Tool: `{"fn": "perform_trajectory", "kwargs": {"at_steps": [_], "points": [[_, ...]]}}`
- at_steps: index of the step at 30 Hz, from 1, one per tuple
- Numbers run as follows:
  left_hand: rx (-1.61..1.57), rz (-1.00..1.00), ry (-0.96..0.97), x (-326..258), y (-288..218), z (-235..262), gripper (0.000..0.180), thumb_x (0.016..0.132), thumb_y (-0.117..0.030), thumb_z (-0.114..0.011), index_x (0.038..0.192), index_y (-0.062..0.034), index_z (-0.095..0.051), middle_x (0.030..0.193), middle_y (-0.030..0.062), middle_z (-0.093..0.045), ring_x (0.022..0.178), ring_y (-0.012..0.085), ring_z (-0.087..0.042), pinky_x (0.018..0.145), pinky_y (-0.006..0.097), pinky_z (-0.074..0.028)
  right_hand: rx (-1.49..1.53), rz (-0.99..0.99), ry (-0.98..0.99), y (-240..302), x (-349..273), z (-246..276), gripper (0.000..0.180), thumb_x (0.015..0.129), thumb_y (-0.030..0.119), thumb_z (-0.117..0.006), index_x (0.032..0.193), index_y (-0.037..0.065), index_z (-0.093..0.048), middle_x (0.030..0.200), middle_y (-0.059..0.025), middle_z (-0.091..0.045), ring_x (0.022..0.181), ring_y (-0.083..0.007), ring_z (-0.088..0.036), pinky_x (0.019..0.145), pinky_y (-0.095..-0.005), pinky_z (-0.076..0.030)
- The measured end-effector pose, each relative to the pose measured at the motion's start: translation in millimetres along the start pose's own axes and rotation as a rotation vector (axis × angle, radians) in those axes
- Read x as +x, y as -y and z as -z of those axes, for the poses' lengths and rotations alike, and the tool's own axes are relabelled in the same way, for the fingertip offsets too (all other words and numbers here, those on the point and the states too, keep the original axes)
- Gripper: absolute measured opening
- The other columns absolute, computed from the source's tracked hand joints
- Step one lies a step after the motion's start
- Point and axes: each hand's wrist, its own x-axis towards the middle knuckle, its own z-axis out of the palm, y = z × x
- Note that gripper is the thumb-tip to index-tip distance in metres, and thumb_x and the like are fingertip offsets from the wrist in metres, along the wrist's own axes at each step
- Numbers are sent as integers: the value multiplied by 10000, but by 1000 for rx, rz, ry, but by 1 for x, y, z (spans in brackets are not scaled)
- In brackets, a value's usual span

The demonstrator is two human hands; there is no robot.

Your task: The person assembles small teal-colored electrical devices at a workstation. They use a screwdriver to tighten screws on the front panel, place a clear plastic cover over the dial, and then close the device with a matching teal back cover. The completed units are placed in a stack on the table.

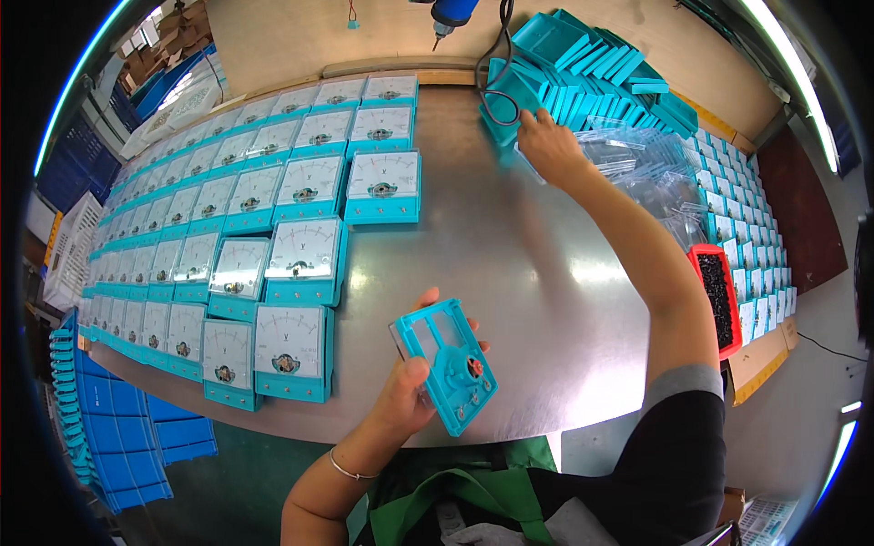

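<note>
My left hand point(410, 391) grips a teal meter housing point(450, 414) near the front edge of the table, its hollow back turned up. Inside the housing sit a small reddish part and some metal terminals. My right arm stretches to the far side, where my right hand point(550, 150) bends its fingers over the edge of a teal plastic cover point(510, 98) beside a heaped pile of such covers point(592, 77). Its thumb is hidden, and the cover's lower edge looks smeared. Clear plastic covers point(637, 155) lie just right of that hand.
Rows of teal dial meters point(296, 250) fill the table's left side. At the right stand a red bin point(716, 300) of small black parts and many smaller dial units point(756, 246). A blue power screwdriver point(451, 14) hangs above the far edge, with a dark cable point(487, 82).
</note>
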Motion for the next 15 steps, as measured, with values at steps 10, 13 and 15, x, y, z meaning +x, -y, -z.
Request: {"fn": "perform_trajectory", "kwargs": {"at_steps": [10,13,15], "points": [[108,-73,48,-18,7,-1,878,753,-449,-710,1432,-186,-219,1300,164,-436,1116,311,-546,938,447,-472,1747,-924,157,30,-195,114,294,836,235,-710,937,2,-562,522,-9,-441,382,-99,-381,361,-256,-318],[251,-138,75,-39,8,-2,899,714,-461,-739,1410,-173,-250,1307,172,-428,1092,302,-562,899,434,-498,1074,-641,423,31,-220,105,502,778,339,-762,1008,-41,-530,544,-58,-482,538,-198,-552,559,-332,-463],[324,-130,70,-53,6,-1,914,684,-454,-759,1399,-166,-267,1299,179,-427,1080,296,-566,882,429,-504,806,-571,339,36,-215,118,732,693,469,-784,1167,-22,-519,825,-119,-595,720,-227,-617,648,-357,-502]]}}
